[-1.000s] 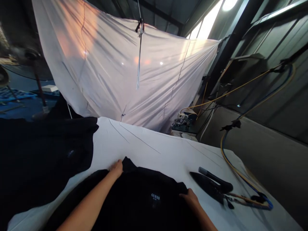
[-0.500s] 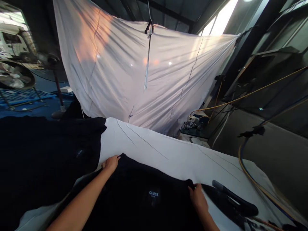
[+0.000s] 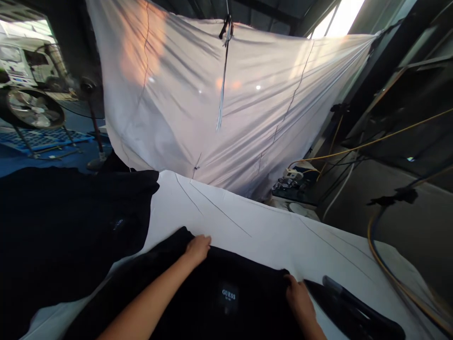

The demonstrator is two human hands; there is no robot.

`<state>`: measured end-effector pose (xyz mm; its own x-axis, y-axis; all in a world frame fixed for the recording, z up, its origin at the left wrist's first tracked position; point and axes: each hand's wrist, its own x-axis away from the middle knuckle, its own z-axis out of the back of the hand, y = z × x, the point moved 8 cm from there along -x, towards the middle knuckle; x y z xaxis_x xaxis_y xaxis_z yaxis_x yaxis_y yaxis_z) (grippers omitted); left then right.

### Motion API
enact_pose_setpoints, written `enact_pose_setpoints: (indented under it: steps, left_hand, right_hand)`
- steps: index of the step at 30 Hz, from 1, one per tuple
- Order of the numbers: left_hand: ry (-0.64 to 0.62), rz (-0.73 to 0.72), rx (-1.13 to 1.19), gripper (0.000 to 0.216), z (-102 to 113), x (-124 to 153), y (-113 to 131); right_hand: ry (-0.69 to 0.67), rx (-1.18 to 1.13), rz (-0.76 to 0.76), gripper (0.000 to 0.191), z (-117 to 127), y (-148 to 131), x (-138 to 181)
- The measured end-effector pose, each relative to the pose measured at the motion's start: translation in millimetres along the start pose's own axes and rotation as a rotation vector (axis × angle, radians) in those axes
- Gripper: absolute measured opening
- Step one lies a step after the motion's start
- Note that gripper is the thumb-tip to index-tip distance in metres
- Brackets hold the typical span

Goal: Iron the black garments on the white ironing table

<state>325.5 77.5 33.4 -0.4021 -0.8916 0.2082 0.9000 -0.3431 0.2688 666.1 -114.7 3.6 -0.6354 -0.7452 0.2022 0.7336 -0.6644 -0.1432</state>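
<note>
A black garment (image 3: 198, 302) with a small GUESS label (image 3: 228, 295) lies on the white-covered table (image 3: 269, 236) in front of me. My left hand (image 3: 197, 248) rests on the garment's far edge, fingers curled over the fabric. At the garment's right corner, my right hand (image 3: 300, 297) pinches the cloth. A black iron (image 3: 350, 309) lies just right of my right hand.
A pile of dark cloth (image 3: 67, 226) covers the table's left side. A white sheet (image 3: 226, 94) hangs behind the table. Yellow and blue cables (image 3: 382, 269) run along the right. A fan (image 3: 31, 106) stands at far left, with small equipment (image 3: 292, 179) behind the table.
My left hand has slid right along the garment's far edge, toward the middle. The right hand stays at the right corner. The view has shifted slightly left.
</note>
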Motion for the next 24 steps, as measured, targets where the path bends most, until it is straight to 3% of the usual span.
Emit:
enact_pose_setpoints:
  steps: [3, 6, 8, 10, 12, 16, 20, 24]
  left_hand:
    - [-0.11, -0.072, -0.022, 0.037, -21.5, 15.9, 34.8]
    - [-0.222, -0.011, -0.11, 0.047, -30.5, 27.1, 44.1]
    - [-0.22, -0.022, -0.15, 0.044, -30.6, 30.1, 56.6]
    - [-0.146, -0.124, -0.109, 0.039, -32.6, 34.2, 80.9]
    - [-0.121, -0.195, -0.037, 0.04, -45.6, 42.2, 102.9]
    - [-0.223, -0.162, -0.063, 0.068, -82.1, 52.4, 119.3]
    - [-0.123, -0.201, -0.037, 0.037, -67.0, 32.5, 127.4]
    - [-0.063, -0.181, -0.059, 0.035, -45.7, -1.5, 125.7]
  right_hand:
    - [-0.005, -0.008, -0.014, 0.039, 4.4, 6.4, 14.7]
    - [-0.012, -0.024, -0.053, 0.039, 9.0, 10.7, 29.4]
    - [-0.036, -0.03, -0.069, 0.04, 9.7, 12.9, 34.1]
    - [-0.054, -0.029, -0.06, 0.04, 9.9, 15.5, 36.4]
    - [-0.047, -0.015, -0.043, 0.042, 10.9, 20.3, 39.5]
    - [-0.035, -0.028, -0.064, 0.042, 11.9, 35.9, 48.0]
    - [-0.03, -0.15, -0.107, 0.04, 20.1, 39.0, 40.9]
    - [-0.019, -0.192, -0.129, 0.044, 29.5, 26.5, 16.1]
